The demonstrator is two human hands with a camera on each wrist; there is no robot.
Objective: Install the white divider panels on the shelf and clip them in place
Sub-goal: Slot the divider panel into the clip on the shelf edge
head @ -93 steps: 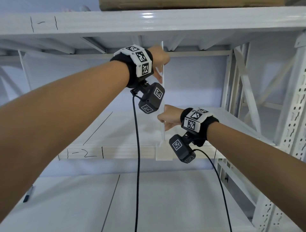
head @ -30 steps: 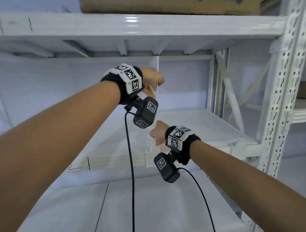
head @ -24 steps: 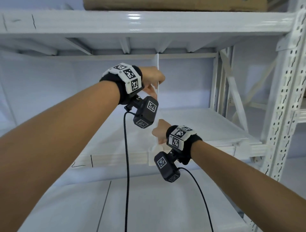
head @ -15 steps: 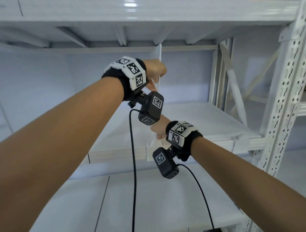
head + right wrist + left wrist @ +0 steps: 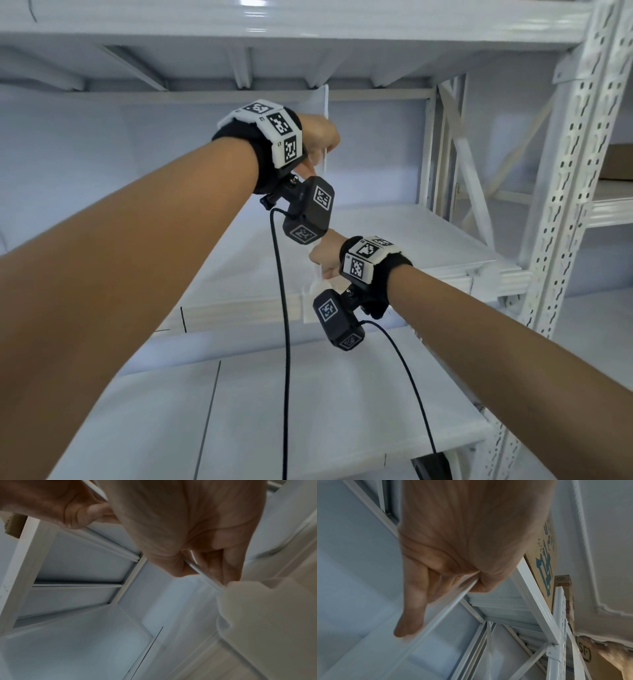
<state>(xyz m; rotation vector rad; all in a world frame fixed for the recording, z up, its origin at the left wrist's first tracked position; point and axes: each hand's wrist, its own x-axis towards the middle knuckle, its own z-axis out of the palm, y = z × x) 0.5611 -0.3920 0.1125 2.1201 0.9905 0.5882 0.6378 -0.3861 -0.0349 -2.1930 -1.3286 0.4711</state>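
A thin white divider panel (image 5: 324, 102) stands upright, edge-on, on the middle shelf (image 5: 428, 240). My left hand (image 5: 320, 135) grips its front edge high up, thumb on one face and fingers on the other, as the left wrist view shows the panel's edge (image 5: 436, 619) in the hand (image 5: 453, 568). My right hand (image 5: 323, 258) pinches the same edge (image 5: 204, 573) low down, just above a white clip (image 5: 310, 303) that sits on the shelf's front lip. The clip (image 5: 257, 608) fills the right side of the right wrist view.
The white steel rack has a perforated upright (image 5: 561, 205) at right, diagonal braces (image 5: 466, 164) behind, and an upper shelf (image 5: 274, 20) close above the panel. A lower shelf (image 5: 308, 411) spreads below. Cardboard boxes (image 5: 544, 561) lie on top. Black cables (image 5: 284, 342) hang from both wrists.
My view has swung right and down along the rack. Both hands keep their hold on the panel; the right hand has slid lower, closer to the clip.
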